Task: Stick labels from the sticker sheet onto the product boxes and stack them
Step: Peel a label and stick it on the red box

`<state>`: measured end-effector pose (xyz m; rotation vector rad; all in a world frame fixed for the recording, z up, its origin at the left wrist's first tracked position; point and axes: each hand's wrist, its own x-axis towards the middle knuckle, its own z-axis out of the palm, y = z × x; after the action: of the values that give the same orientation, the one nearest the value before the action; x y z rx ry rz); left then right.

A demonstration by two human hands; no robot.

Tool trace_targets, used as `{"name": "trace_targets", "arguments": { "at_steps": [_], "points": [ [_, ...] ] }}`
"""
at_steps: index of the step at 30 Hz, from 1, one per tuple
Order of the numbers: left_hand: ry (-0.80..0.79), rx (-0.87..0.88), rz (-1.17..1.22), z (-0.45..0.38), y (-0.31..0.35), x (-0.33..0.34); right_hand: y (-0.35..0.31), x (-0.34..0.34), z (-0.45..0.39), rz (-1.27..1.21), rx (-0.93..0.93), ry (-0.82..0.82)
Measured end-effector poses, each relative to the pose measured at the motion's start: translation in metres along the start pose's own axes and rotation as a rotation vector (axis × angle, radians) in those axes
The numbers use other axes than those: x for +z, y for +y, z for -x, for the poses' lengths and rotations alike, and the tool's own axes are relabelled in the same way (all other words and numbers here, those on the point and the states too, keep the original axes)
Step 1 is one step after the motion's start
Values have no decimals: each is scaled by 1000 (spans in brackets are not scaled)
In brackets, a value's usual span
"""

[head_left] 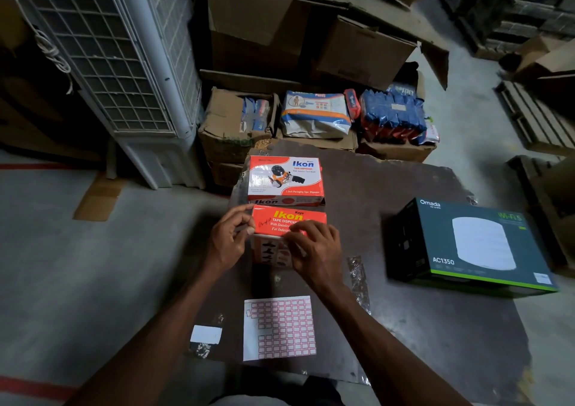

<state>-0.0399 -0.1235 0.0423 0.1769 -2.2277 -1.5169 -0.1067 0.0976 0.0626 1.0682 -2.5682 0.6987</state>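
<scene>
on the dark brown board (404,187) laid on the floor, two red-orange cardboard tape dispenser boxes sit near its far left edge. the far box (286,176) lies flat with its printed picture up; the near box (281,223) stands just in front of it, almost touching, tilted with its yellow-lettered face toward the camera. both hands are on the near box. the left hand (228,240) is at the box's left edge with thumb and forefinger curled together at the upper left corner of that face; whether it pinches a label there is too small to tell. the right hand (314,250) lies over the box's lower right part, fingers bent and pressing on its front face. the white sticker sheet with rows of red-bordered labels (280,327) lies flat near the board's near edge, between the forearms, some rows already bare. a small white slip of paper (206,334) lies just left of it. a dark green and black router box (473,247) rests toward the board's right edge, well apart from the red boxes.
</scene>
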Motion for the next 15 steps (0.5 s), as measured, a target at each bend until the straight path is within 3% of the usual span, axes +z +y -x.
{"name": "trace_targets", "arguments": {
  "at_steps": [10, 15],
  "points": [
    [35, -35, -47, 14, 0, 10, -11, -17, 0, 101, 111, 46],
    [108, -53, -24, 36, 1, 31, -4, -21, 1, 88, 160, -31]
  ]
}}
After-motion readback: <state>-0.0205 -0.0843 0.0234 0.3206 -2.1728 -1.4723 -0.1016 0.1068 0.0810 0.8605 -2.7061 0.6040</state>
